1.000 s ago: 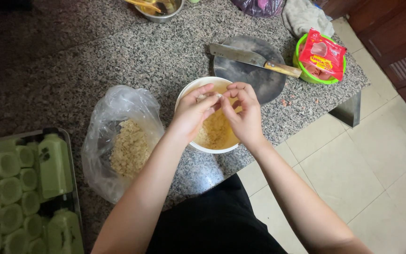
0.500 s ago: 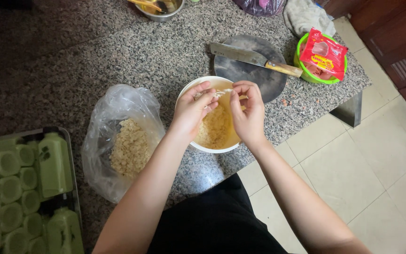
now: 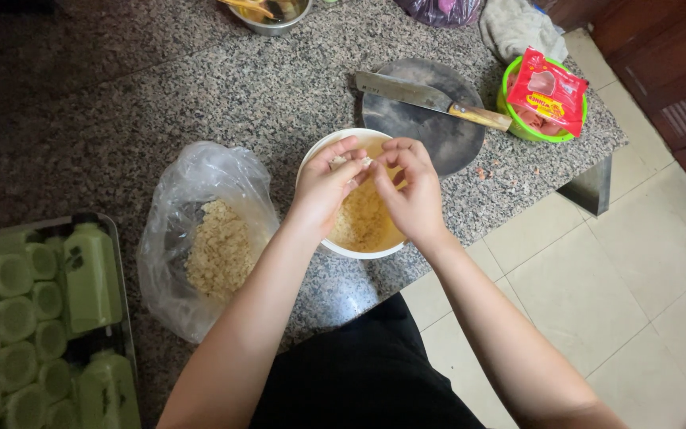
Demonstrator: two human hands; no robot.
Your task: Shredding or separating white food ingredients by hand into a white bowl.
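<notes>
Over a white bowl (image 3: 343,247) of yellowish crumbly food (image 3: 363,222), both my hands meet fingertip to fingertip. My left hand (image 3: 329,185) and my right hand (image 3: 412,187) pinch a small pale piece of food (image 3: 361,163) between them, just above the bowl's far rim. The bowl stands on a speckled granite counter (image 3: 200,87) near its front edge. To the bowl's left lies an open clear plastic bag (image 3: 200,238) holding more of the pale crumbled food (image 3: 217,254).
Behind the bowl a cleaver with a wooden handle (image 3: 430,99) rests on a round dark board (image 3: 430,119). A green bowl with a red packet (image 3: 548,91) sits at the counter's right end. A metal bowl (image 3: 267,12), a cloth (image 3: 518,28), and a tray of green bottles (image 3: 41,318) are also around.
My hands have shifted slightly toward the bowl's far rim and kept working the small piece between the fingertips. Nothing else has moved.
</notes>
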